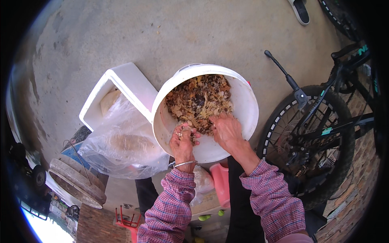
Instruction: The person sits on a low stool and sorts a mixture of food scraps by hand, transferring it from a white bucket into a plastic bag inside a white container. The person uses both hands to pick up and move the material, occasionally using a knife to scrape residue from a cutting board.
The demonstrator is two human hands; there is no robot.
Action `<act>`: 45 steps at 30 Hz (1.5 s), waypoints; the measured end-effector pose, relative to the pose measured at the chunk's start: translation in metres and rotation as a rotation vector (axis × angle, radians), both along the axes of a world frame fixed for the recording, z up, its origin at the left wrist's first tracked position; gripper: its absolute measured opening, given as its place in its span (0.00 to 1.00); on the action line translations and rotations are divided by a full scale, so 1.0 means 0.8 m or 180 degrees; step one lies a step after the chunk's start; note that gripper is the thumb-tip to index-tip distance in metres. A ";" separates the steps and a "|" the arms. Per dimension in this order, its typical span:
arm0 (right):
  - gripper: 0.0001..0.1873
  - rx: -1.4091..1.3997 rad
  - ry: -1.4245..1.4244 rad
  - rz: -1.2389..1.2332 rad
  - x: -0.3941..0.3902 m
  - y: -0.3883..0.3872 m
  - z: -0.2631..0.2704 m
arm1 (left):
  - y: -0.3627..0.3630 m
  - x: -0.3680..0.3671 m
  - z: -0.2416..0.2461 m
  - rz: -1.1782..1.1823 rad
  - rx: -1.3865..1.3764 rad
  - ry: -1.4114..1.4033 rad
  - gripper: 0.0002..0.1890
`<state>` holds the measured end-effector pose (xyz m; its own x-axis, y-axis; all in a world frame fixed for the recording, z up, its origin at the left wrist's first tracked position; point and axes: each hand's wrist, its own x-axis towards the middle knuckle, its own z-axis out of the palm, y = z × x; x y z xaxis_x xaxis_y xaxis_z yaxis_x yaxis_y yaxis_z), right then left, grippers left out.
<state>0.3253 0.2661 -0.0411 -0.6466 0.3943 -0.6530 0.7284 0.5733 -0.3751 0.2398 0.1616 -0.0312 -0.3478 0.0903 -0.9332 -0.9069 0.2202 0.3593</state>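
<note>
A large white plastic bucket (249, 103) stands tilted before me, its opening towards me. Inside lies a crumbly brown and yellowish mixture of chopped bits (200, 97). My left hand (183, 139), with a metal bangle at its wrist, is at the lower left inside the rim, its fingers curled around a clump of the mixture. At the lower right, the fingers of my right hand (226, 129) reach down into the mixture; their tips are partly hidden, and whether they grip any of it cannot be seen.
Left of the bucket, a white foam box (130, 79) holds a clear plastic bag (121, 145) with pale contents. A dirty pail (76, 179) lies lower left. A bicycle (307, 142) stands right. Below are a pink plastic container (220, 183) and a red stool (129, 223). A shoe (300, 12) lies top right.
</note>
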 end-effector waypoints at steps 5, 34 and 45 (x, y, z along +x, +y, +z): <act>0.05 -0.0286 -0.0298 0.0118 -0.021 -0.024 -0.030 | -0.003 0.003 -0.002 -0.0178 0.0062 -0.0036 0.08; 0.05 -0.0659 0.1303 -0.1299 -0.011 -0.023 -0.002 | -0.001 0.027 -0.011 -0.0247 0.0886 -0.0189 0.13; 0.30 -0.0112 0.0575 -0.0448 -0.029 -0.010 -0.001 | -0.006 0.019 -0.021 0.0493 0.0537 0.0222 0.19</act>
<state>0.3024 0.2580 -0.0419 -0.6945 0.4678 -0.5466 0.7195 0.4550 -0.5247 0.2549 0.1570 -0.0484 -0.4327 0.1836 -0.8827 -0.8969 0.0118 0.4421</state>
